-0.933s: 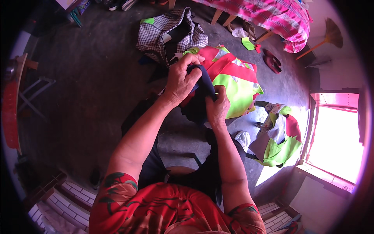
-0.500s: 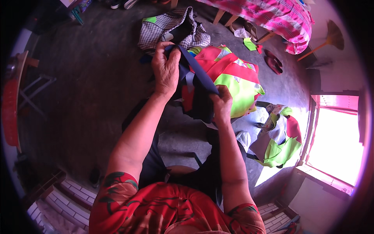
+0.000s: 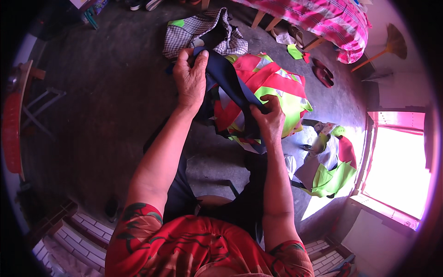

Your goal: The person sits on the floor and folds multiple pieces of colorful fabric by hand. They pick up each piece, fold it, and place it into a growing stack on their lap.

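Observation:
A dark navy strip of cloth [image 3: 227, 79] is stretched slantwise between my two hands. My left hand [image 3: 191, 79] pinches its upper left end, thumb on top. At the lower right end, my right hand [image 3: 270, 117] grips the cloth between thumb and fingers. Below and behind the strip lies a bulky patchwork pile of red, lime-green and grey cloth [image 3: 281, 99]. Dark folds of the strip hang down over the pile's left side. Just beyond my left hand sits a checked cloth bag [image 3: 184, 39] with a green patch on it.
To the right, by the bright window [image 3: 397, 166], lies a heap of green, grey and red scraps [image 3: 323, 171]. A pink plaid cloth [image 3: 318, 23] covers a wooden-legged piece of furniture at the far right. Dark red shoes [image 3: 323, 73] and a broom [image 3: 394, 44] are near it.
My left hand has shifted slightly left and my right hand slightly right. The navy strip now lies broader and flatter between them, and more of the red patchwork shows beneath.

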`<state>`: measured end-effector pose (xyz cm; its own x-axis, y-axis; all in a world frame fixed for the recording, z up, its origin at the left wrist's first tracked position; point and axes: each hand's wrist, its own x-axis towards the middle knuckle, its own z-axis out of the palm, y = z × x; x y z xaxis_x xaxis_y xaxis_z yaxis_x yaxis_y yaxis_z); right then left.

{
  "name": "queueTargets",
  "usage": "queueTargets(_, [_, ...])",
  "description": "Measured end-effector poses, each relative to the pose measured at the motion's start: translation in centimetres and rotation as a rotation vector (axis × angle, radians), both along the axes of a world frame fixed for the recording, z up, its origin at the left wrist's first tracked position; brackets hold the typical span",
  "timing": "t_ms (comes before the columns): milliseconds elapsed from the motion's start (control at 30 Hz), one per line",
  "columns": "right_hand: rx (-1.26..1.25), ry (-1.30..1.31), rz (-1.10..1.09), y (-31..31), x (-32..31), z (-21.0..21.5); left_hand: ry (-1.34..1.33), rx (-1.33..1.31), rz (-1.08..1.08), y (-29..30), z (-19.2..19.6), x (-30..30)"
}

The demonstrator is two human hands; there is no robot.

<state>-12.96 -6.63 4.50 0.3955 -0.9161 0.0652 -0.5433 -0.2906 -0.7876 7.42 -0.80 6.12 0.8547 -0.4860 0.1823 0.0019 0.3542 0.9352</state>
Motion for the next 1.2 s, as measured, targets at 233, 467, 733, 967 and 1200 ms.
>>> queueTargets(233, [-0.395,0.324,-0.094,-1.0,-1.3,-1.2,0.026,0.013,0.015,0.2,0.4,0.1])
queueTargets(467, [-0.292,0.378,-0.292,-2.7,-3.5,0.3,0.091,-0.02,0.044,0.5,0.8,0.5])
queueTargets(733, [-0.426,0.273,-0.289,-4.8,-7.4,1.6,0.081,-0.012,-0.006,0.3,0.4,0.6])
queueTargets(967, [-0.633,0.518,-0.185,-11.0,-8.5,4.9,-0.031,0.031,-0.08,-0.4,-0.2,0.0])
queueTargets(1200, [-0.853,0.245,-0.247,-16.4,-6.9,7.2,-0.219,0.194,-0.16,-0.1,0.5,-0.7])
